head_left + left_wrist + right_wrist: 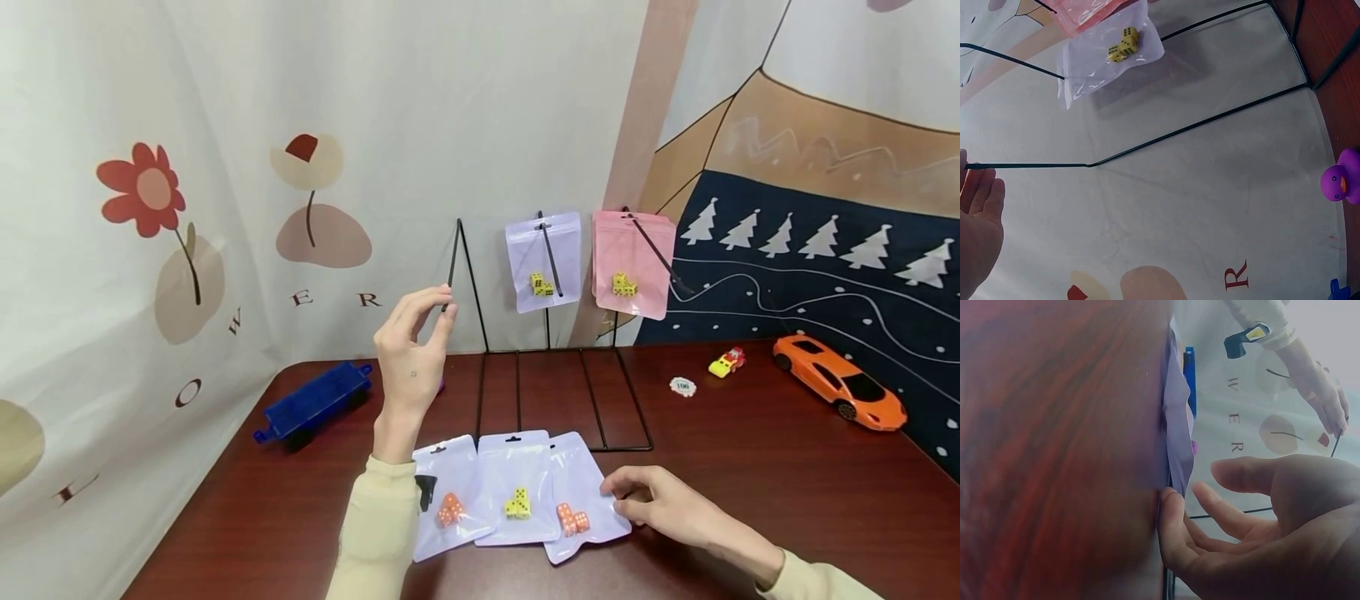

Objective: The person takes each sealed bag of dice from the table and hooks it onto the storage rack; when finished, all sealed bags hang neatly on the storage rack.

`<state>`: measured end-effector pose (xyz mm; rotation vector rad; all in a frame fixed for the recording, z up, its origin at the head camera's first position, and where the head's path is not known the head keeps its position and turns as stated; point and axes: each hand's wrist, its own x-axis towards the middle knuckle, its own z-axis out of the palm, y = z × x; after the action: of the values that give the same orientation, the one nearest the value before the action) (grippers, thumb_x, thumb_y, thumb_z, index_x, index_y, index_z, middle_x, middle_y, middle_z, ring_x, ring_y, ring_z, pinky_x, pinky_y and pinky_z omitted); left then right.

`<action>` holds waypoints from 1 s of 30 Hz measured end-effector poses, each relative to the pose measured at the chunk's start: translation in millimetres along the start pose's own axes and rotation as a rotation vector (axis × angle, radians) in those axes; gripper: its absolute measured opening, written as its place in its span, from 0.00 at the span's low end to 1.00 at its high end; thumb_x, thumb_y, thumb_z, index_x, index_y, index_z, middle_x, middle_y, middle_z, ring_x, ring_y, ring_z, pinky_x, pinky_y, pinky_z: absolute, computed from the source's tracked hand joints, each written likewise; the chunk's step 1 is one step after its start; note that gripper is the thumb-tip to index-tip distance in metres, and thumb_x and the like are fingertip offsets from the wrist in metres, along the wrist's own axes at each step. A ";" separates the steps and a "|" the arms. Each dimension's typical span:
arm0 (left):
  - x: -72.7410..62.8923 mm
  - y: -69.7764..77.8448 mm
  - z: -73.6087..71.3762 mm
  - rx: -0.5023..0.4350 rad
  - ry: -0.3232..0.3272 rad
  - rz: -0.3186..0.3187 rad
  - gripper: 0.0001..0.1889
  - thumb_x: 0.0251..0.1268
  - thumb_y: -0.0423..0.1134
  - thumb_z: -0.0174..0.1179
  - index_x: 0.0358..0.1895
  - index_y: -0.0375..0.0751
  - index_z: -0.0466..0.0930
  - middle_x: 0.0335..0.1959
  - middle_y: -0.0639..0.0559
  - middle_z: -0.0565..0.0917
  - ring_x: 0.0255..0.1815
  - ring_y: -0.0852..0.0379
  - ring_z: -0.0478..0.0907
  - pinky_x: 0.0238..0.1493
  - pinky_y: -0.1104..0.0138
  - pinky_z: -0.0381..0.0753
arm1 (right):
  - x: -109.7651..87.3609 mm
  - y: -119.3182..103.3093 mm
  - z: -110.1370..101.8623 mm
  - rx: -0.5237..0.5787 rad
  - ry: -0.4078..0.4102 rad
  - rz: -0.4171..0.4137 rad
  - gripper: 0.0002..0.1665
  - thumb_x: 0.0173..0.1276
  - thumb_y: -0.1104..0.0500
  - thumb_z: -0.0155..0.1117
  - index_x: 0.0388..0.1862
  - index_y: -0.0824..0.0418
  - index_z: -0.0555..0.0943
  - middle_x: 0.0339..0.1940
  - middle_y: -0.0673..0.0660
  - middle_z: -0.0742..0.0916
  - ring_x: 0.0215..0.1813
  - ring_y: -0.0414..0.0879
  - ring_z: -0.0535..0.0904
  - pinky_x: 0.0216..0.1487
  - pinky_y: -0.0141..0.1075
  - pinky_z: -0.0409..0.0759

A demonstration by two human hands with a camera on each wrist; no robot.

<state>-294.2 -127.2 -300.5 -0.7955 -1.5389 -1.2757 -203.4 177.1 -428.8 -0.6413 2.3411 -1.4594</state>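
My left hand (411, 354) is raised, pinching the free end of the left prong (453, 254) of a black wire rack (1204, 123) between thumb and fingers. No bag hangs on that prong. A lilac zip bag (525, 246) with yellow dice hangs from the middle prong, and pink bags (615, 242) hang from the right one. Three lilac bags overlap on the table: a left bag (450, 467) and a right bag (581, 475) with orange dice, a middle bag (513, 467) with yellow. Fingertips of my right hand (667, 504) touch the right bag's edge, thumb apart.
A blue toy trailer (315, 404) stands at the left, with a purple duck (1338, 183) near the rack. On the right are a white chip (682, 386), a small red-yellow car (726, 362) and an orange car (840, 379). A printed curtain (420, 125) hangs behind.
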 end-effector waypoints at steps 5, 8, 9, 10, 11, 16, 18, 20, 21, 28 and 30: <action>-0.7 -0.7 -0.1 -0.002 0.003 0.001 0.06 0.58 0.24 0.63 0.39 0.30 0.82 0.43 0.41 0.83 0.48 0.51 0.80 0.55 0.58 0.78 | -0.1 -0.3 0.7 -0.024 0.020 0.015 0.10 0.65 0.67 0.60 0.45 0.68 0.80 0.38 0.58 0.81 0.27 0.39 0.73 0.20 0.30 0.75; -1.3 -0.9 -0.4 -0.003 0.005 0.000 0.06 0.58 0.24 0.63 0.39 0.30 0.82 0.43 0.42 0.83 0.48 0.51 0.80 0.55 0.58 0.78 | -0.7 -0.9 0.6 -0.040 0.055 0.029 0.10 0.63 0.67 0.61 0.43 0.68 0.82 0.37 0.57 0.82 0.24 0.39 0.73 0.19 0.30 0.75; -1.5 -1.0 -0.5 -0.003 0.005 0.000 0.06 0.58 0.24 0.63 0.39 0.30 0.82 0.43 0.42 0.83 0.48 0.51 0.80 0.55 0.58 0.78 | -0.9 -1.1 0.5 -0.039 0.068 0.034 0.09 0.63 0.67 0.61 0.42 0.68 0.82 0.37 0.57 0.82 0.25 0.39 0.74 0.19 0.30 0.75; -1.8 -1.1 -0.6 -0.003 0.006 -0.001 0.06 0.58 0.24 0.63 0.39 0.30 0.82 0.43 0.42 0.83 0.48 0.51 0.80 0.55 0.58 0.78 | -0.9 -1.3 0.4 -0.036 0.080 0.039 0.09 0.62 0.67 0.62 0.41 0.68 0.82 0.37 0.57 0.82 0.26 0.39 0.74 0.20 0.29 0.75; -2.0 -1.1 -0.7 -0.004 0.006 -0.002 0.06 0.58 0.24 0.63 0.39 0.30 0.82 0.43 0.42 0.83 0.48 0.51 0.80 0.55 0.58 0.78 | -0.9 -1.5 0.2 -0.028 0.089 0.043 0.09 0.62 0.68 0.62 0.41 0.68 0.82 0.36 0.57 0.83 0.27 0.40 0.75 0.22 0.29 0.76; -2.3 -1.4 -1.0 -0.009 0.005 -0.002 0.06 0.58 0.23 0.63 0.39 0.30 0.82 0.42 0.39 0.83 0.48 0.50 0.80 0.56 0.58 0.78 | 0.3 -2.0 -0.4 0.033 0.137 0.055 0.09 0.59 0.69 0.65 0.39 0.70 0.81 0.34 0.57 0.82 0.32 0.44 0.78 0.30 0.29 0.79; -2.2 -1.4 -1.1 -0.013 0.005 -0.001 0.06 0.58 0.23 0.63 0.39 0.30 0.82 0.42 0.38 0.82 0.48 0.50 0.80 0.55 0.58 0.78 | 0.4 -2.5 -0.9 0.060 0.154 0.063 0.09 0.58 0.69 0.66 0.39 0.70 0.80 0.33 0.57 0.81 0.31 0.45 0.78 0.29 0.29 0.79; -1.9 -1.4 -1.2 -0.015 0.006 0.000 0.06 0.58 0.23 0.63 0.39 0.30 0.82 0.42 0.39 0.82 0.48 0.50 0.80 0.55 0.58 0.78 | 0.0 -3.4 -2.2 0.077 0.174 0.071 0.10 0.58 0.69 0.67 0.39 0.70 0.80 0.33 0.57 0.81 0.31 0.46 0.78 0.29 0.30 0.79; -1.8 -1.5 -1.2 -0.016 0.007 0.000 0.06 0.58 0.23 0.63 0.39 0.30 0.82 0.42 0.39 0.83 0.48 0.50 0.80 0.55 0.58 0.78 | -0.3 -3.9 -3.1 0.084 0.182 0.075 0.10 0.58 0.69 0.67 0.39 0.70 0.80 0.33 0.57 0.81 0.31 0.46 0.78 0.29 0.30 0.79; -0.6 -0.9 -1.0 -0.011 0.007 0.006 0.06 0.58 0.23 0.63 0.39 0.30 0.82 0.42 0.40 0.83 0.48 0.50 0.80 0.55 0.58 0.78 | -1.6 -11.3 -14.4 0.016 0.262 0.088 0.10 0.59 0.69 0.66 0.40 0.69 0.80 0.35 0.58 0.81 0.30 0.46 0.77 0.28 0.31 0.78; -0.4 -0.6 -0.9 -0.010 0.004 0.008 0.06 0.58 0.23 0.63 0.39 0.30 0.82 0.42 0.40 0.83 0.48 0.50 0.80 0.55 0.58 0.78 | -2.8 -13.1 -16.3 -0.004 0.285 0.087 0.10 0.59 0.69 0.66 0.41 0.69 0.80 0.36 0.58 0.82 0.31 0.46 0.77 0.28 0.30 0.78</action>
<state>-294.4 -128.2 -301.1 -0.8036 -1.5258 -1.2795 -206.1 185.9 -409.8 -0.3445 2.5471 -1.5968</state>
